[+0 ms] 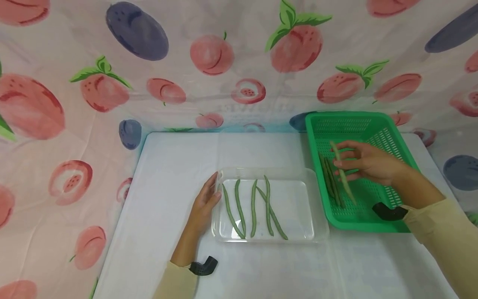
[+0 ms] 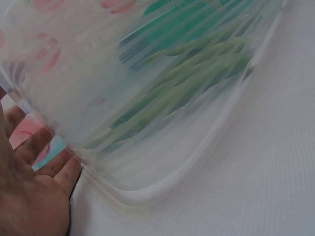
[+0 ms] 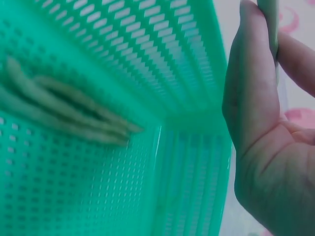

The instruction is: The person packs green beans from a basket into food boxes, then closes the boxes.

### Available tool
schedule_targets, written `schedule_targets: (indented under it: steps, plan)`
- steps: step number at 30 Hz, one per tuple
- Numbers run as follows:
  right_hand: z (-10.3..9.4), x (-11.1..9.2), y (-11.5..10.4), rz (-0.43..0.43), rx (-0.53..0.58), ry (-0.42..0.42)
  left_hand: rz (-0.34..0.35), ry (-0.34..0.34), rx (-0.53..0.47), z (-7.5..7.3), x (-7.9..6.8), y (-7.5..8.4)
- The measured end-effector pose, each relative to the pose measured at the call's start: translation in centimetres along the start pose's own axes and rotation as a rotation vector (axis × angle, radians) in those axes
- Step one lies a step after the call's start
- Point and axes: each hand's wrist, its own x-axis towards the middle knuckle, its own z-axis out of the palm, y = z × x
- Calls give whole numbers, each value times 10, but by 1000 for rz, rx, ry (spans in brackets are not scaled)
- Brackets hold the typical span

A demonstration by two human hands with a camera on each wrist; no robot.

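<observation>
My right hand (image 1: pixel 367 162) pinches a pale green bean (image 1: pixel 341 170) between thumb and fingers, above the green basket (image 1: pixel 367 226). A few more beans (image 1: pixel 330 180) lie along the basket's left side; they show blurred in the right wrist view. My left hand (image 1: pixel 203 203) holds the left side of a clear plastic container (image 1: pixel 270 241), thumb at the rim and fingers along the outer wall. Several green beans (image 1: pixel 253 207) lie spaced out inside it, mostly lengthwise, two of them crossing. In the left wrist view, the fingertips touch the container's wall (image 2: pixel 147 172).
The container and basket stand side by side on a table with a white cover (image 1: pixel 168 166), the basket to the right and reaching farther back. A fruit-print sheet (image 1: pixel 213 95) hangs behind and on the left. Dark wrist-worn pieces (image 1: pixel 203 265) sit at both cuffs.
</observation>
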Motion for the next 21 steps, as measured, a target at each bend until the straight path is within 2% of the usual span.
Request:
schedule_targets:
  steps: [16, 21]
  plan:
    - [64, 0, -30, 13, -8, -45, 15, -4, -4, 0, -1, -1]
    - [83, 6, -38, 31, -7, -52, 23, -7, -6, 0, 0, -2]
